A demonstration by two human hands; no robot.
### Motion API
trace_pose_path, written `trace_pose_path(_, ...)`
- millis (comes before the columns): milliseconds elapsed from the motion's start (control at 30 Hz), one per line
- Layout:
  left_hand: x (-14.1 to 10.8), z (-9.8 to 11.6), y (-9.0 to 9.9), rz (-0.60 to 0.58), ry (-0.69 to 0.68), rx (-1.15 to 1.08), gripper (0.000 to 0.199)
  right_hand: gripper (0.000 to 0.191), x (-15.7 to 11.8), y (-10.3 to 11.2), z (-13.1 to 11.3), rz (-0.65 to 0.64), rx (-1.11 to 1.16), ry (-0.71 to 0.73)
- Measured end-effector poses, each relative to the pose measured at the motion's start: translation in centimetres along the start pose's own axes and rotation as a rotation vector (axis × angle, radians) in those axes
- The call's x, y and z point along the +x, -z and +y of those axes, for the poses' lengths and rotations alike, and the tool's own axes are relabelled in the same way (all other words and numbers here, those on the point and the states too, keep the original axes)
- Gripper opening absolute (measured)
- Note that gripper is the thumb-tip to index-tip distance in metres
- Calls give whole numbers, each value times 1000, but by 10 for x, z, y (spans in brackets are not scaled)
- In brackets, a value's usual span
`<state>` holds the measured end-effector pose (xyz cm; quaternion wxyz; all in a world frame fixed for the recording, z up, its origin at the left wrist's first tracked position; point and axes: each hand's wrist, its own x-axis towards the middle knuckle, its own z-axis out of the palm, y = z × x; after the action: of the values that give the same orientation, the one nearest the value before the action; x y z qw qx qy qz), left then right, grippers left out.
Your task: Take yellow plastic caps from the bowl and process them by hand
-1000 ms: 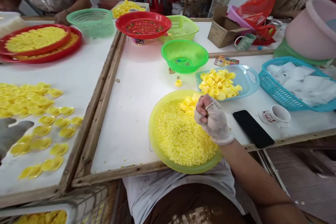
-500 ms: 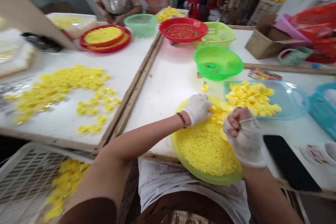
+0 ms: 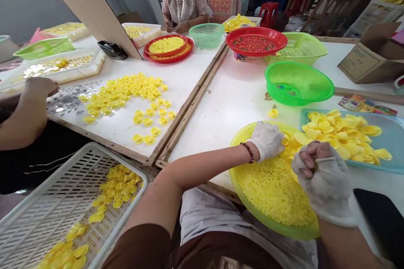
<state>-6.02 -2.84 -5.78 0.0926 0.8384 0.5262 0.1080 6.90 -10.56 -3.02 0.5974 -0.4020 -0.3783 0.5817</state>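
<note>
A yellow bowl [image 3: 292, 231] on the counter [image 3: 202, 119] holds pellets [image 3: 274, 191] and cups [image 3: 292, 143]. At the cups, the left hand [image 3: 267, 139] has hidden fingers, grip unclear; the right hand's [image 3: 326, 183] are clenched, any contents obscured. A blue tray [image 3: 395, 134] of cups is cut off.

A small workshop is seen here. White tables [image 3: 221, 105] are edged with wood and shared by workers: a person [image 3: 192, 2] is seen at twelve o'clock, and another's bare arm [image 3: 28, 113] at nine. Yellow cups [image 3: 126, 90] are spread out near ten, more are kept in a big basket [image 3: 74, 172] at eight, and yellow beads [image 3: 271, 193] are heaped at four.
</note>
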Motion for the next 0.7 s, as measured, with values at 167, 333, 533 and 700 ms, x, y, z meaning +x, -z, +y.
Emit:
trace_pose_path(167,5,6,0,-81,113,-163,36,29,2,3,2,5,6,-12)
trace_pose_path(333,1,6,10,-119,133,-258,31,29,3,0,2,-15,37,12)
trace_pose_path(533,-49,-8,17,59,-14,-427,30,33,7,-8,1,-40,100,67)
trace_pose_path(700,-83,-7,15,60,-91,-604,23,34,10,-26,0,-127,24,202)
